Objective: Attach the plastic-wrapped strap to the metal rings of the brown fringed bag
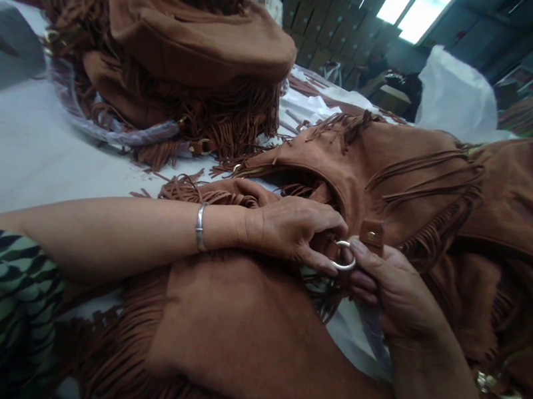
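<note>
Suede bags, brown and fringed, stood stacked (189,46) well beyond left hand, on white table (12,146). Silver bangle (199,226) circled left wrist. Left hand (292,230) pinched metal ring (343,255) between thumb and fingertips. Right hand (394,290) met it from other side, fingers closed on same ring. Ring hung from tab of fringed bag (401,180) lying under and beyond both hands. Another brown piece (245,331) lay beneath forearms.

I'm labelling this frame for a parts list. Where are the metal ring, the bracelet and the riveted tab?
metal ring (343,263), head view, lower curve of the ring.
bracelet (200,226), head view, band across the wrist.
riveted tab (371,234), head view, middle of the tab.
</note>
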Demonstrator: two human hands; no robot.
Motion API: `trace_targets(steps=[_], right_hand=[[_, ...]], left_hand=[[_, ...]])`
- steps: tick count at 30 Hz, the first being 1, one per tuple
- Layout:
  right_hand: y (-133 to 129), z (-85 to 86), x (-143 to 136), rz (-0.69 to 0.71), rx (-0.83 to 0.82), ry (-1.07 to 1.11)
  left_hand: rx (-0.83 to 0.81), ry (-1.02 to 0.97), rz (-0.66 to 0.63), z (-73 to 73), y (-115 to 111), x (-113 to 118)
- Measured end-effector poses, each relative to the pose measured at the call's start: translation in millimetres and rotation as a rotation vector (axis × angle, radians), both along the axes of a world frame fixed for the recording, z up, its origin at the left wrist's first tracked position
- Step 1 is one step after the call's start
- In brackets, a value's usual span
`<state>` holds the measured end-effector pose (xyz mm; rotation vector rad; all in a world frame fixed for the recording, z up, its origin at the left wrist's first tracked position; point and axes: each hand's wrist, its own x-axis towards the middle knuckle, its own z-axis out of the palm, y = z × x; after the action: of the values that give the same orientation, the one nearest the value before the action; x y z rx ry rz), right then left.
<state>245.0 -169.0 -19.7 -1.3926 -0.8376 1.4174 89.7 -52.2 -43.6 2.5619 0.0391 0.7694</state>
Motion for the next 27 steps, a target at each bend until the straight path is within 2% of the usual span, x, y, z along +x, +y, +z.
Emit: trace_targets(steps=[5, 8, 12, 14, 19, 24, 27], right_hand=[[0.9, -1.8, 3.1, 0.042, -0.096, 0.096], [-0.5, -1.5, 4.3, -0.008, -0.042, 0.050], [-3.5, 1.2, 3.0, -0.081, 0.093, -0.150], [-3.3, 1.8, 0.9, -0.084, 0.132, -0.193], [1.5, -2.3, -6.9, -0.116, 0.103, -0.126], [0.6, -5.2, -15.8, -0.221, 0.302, -0.393], [-0.6, -4.3, -13.2, -0.163, 0.292, -0.342]], left_hand=[[0.016, 0.016, -0.005, -1.7, -0.3, -0.7], [-0.068, -0.023, 0.097, -2.2, 1.5, -0.5], [-0.148, -0.016, 0.189, -0.4, 2.7, -0.2], [-0.161, -0.011, 0.188, 0.9, 2.8, -0.4], [-0.155, -0.030, 0.117, 0.4, 4.4, -1.1], [-0.188, -0.039, 0.128, -1.5, 3.8, -1.7], [-0.124, -0.033, 0.102, -0.5, 1.0, -2.6]])
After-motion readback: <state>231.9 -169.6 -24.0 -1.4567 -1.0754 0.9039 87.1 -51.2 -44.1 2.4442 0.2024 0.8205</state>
